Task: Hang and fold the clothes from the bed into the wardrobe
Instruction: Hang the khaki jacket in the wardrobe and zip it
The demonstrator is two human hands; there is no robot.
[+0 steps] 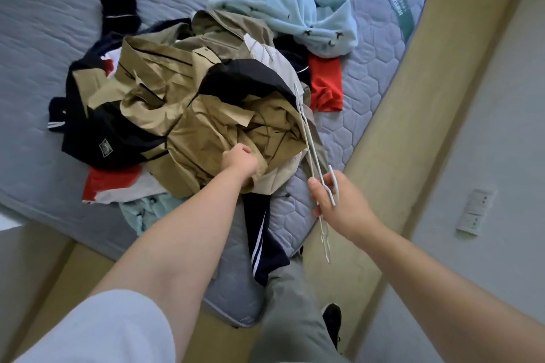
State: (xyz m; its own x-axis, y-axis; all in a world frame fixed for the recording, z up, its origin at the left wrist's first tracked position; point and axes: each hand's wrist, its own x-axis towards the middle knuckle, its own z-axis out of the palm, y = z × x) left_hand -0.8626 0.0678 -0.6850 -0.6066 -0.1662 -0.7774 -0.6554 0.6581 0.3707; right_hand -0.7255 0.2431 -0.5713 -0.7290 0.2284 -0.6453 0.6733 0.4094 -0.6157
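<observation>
The crumpled khaki cotton garment (pixel 182 103), a shirt or a light jacket, lies on top of the heap of clothes in the middle of the bed with its grey-blue quilted mattress (pixel 368 91). The left hand (pixel 240 160) has its fingers curled into a fold of this cloth at the 5 o'clock edge of the heap and grips it. From this hand the bulk of the garment spreads toward 10 and 11 o'clock. I judge that a pull toward 6 o'clock, to the person, will lift it off the heap.

The right hand (pixel 339 200) is at about 4 o'clock from the left one, apart from it, over the near right edge of the mattress. It pinches the thin white hanger (pixel 308 138) between thumb and fingers, close to the hook. The long axis of the hanger runs from 11 o'clock to 6 o'clock. Its far tip reaches over the heap, but I cannot tell if it touches the cloth. Its near end hangs below the hand.

The beige floor (pixel 377 141) at 3 o'clock gives open room for bringing the garment and the hanger together. The navy trousers with white stripes (pixel 262 244) hang over the near edge at 6 o'clock and may be dragged along. The wardrobe is not in view.
</observation>
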